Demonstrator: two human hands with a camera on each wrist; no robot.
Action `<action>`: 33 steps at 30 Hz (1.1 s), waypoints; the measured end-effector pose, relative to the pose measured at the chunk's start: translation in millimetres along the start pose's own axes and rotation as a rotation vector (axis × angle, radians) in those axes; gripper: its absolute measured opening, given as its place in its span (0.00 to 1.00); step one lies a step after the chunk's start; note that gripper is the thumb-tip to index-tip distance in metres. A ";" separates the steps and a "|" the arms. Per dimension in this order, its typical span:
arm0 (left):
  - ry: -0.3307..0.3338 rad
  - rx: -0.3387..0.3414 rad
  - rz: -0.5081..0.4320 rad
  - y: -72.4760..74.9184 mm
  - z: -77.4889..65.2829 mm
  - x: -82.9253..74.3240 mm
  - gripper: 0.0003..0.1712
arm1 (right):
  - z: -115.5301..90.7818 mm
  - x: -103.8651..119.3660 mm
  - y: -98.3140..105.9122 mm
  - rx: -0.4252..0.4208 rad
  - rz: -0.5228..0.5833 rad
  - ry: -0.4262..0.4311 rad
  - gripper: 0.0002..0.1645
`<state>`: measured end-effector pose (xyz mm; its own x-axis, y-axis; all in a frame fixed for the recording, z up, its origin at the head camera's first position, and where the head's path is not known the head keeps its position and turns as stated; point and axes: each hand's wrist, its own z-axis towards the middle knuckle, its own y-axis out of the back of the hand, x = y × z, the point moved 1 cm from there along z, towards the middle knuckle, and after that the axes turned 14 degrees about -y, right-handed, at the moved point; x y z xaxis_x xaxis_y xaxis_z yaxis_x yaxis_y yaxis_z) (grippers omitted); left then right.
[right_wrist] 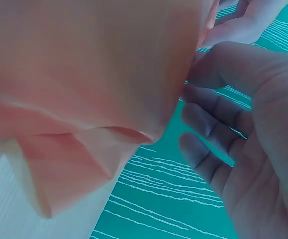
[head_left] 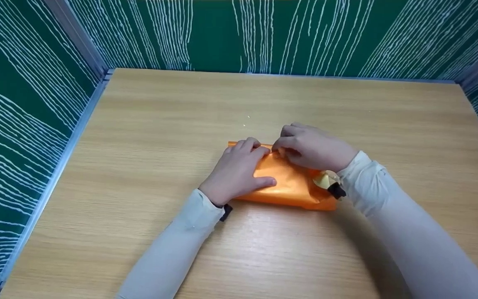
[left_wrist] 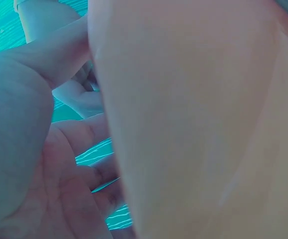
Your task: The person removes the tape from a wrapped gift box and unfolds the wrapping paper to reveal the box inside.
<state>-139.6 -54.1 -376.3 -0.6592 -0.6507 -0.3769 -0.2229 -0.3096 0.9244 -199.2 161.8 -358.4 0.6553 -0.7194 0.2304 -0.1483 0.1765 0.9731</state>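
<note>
A flat package in shiny orange wrapping paper (head_left: 291, 182) lies on the table. My left hand (head_left: 239, 170) rests across its left part, thumb spread on the top face and fingers toward the far edge. Near the middle of that far edge, my right hand (head_left: 309, 145) pinches the paper between thumb and index finger; its other fingers are loosely bent. In the right wrist view the paper (right_wrist: 99, 74) has loose folds at one end. A pale yellowish patch (head_left: 323, 180) shows at the package's right end; what it is I cannot tell. Paper (left_wrist: 194, 119) fills much of the left wrist view.
The wooden table (head_left: 160, 112) extends around the package, with a few tiny white specks (head_left: 246, 120) beyond it. Green walls with white wavy lines (head_left: 214, 37) stand at the back and sides. A dark wrist strap piece (head_left: 337, 190) sits by the right cuff.
</note>
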 end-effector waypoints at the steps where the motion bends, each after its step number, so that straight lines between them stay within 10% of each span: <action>1: 0.000 0.000 0.000 -0.2 0.0 0.1 0.43 | 0.3 0.5 -0.3 0.001 -0.005 -0.018 0.14; 9: 0.008 0.010 0.002 0.3 -0.4 -1.3 0.43 | 2.6 -0.3 -4.5 0.082 0.000 -0.299 0.24; 17: -0.033 -0.014 0.016 0.2 -1.2 -0.8 0.43 | 6.3 1.4 -6.9 -0.016 0.061 -0.294 0.07; 33: -0.041 0.001 0.013 2.4 -2.6 -1.6 0.37 | 8.0 6.3 -4.7 -0.023 0.091 -0.328 0.05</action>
<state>-137.2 -55.7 -373.6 -0.6909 -0.6259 -0.3619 -0.2145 -0.3005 0.9293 -200.4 151.1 -361.4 0.3665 -0.8770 0.3108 -0.1766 0.2624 0.9487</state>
